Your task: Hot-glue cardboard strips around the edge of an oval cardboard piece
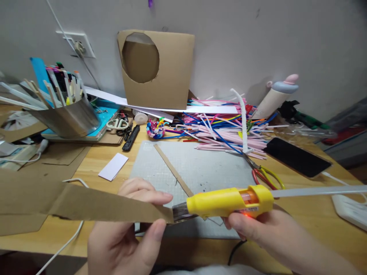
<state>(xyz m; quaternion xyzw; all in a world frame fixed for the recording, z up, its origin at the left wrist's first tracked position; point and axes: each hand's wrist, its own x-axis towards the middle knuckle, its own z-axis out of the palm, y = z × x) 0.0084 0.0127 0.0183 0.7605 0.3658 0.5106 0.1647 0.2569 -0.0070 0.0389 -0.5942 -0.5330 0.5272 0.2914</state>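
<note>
The left hand [123, 244] pinches a folded cardboard strip [114, 208] between thumb and fingers near its right end, while the right hand [258, 225] is wrapped around a yellow glue gun [220, 202]. In the head view, both are held above the front of a grey cutting mat [146, 164], with the gun's nozzle pointing left at the strip's end; whether they touch is unclear. A long pale glue stick [315, 191] juts from the gun's rear, and a red light glows beneath its body. On the mat lies a narrow cardboard piece [169, 164], slanting. Red-and-yellow-handled scissors [259, 167] rest at the mat's right edge, near a black phone [296, 156]. Behind the mat are heaped pipe cleaners [229, 137]; a cardboard panel [176, 68] with a round hole leans against the wall. A white card [113, 167] lies left of the mat.
</note>
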